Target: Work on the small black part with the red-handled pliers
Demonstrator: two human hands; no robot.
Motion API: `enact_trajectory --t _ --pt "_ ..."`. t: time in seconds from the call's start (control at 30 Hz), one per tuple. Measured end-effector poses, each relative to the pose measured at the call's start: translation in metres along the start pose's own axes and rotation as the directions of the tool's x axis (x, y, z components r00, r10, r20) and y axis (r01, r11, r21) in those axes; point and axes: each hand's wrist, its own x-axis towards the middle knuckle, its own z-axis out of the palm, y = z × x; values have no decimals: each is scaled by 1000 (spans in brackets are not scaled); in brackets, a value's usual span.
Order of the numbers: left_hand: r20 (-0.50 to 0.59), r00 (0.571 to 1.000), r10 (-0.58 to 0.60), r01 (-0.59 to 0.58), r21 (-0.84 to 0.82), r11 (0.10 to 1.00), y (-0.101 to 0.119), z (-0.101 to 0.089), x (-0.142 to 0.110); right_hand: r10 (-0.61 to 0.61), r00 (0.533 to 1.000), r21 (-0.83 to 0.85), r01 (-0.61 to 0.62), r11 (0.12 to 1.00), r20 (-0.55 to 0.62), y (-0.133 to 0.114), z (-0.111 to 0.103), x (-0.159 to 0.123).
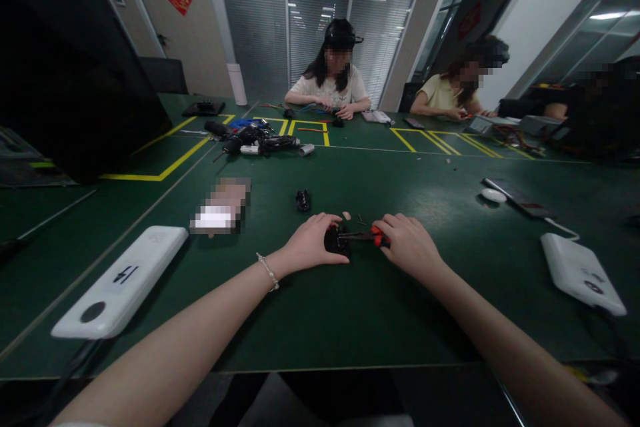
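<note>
My left hand [316, 240] is curled around a small black part [332, 241] on the green table, thumb on the near side and fingers on the far side. What the part is cannot be made out. From the right, my right hand [407, 240] grips red-handled pliers [381, 236], whose thin jaws reach to the black part. Whether the jaws are closed on something there is too small to see. Just beyond lie a small pale scrap [347, 215] and tiny dark bits [361, 219]. A black coiled piece [303, 200] rests a little farther off.
White power banks lie at left [123, 283] and right [583, 273], with cables. A blurred phone-like object [223, 207] is on the left. Tangled black cables and tools [260, 140] lie beyond it. A dark monitor [75, 73] stands at left. Several people sit across the table.
</note>
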Motion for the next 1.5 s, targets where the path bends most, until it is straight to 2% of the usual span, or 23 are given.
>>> enact_trajectory --t 0.5,0.67,0.93,1.17,1.5 --pt "20 999 -30 30 -36 999 4 -2 -1 12 999 -19 -11 1000 41 -1 -1 0" --pt "-13 1000 -11 11 -10 1000 2 1 0 -2 1000 -49 3 999 29 -1 -3 0" --pt "9 1000 -13 14 -16 1000 2 -1 0 9 999 17 -10 1000 31 1 2 0" --pt "11 1000 -15 15 -20 1000 3 -1 0 -19 1000 -63 18 998 -6 -1 -4 0" --pt "24 999 -26 27 -27 999 2 -2 0 15 999 -7 -15 1000 41 0 -1 1"
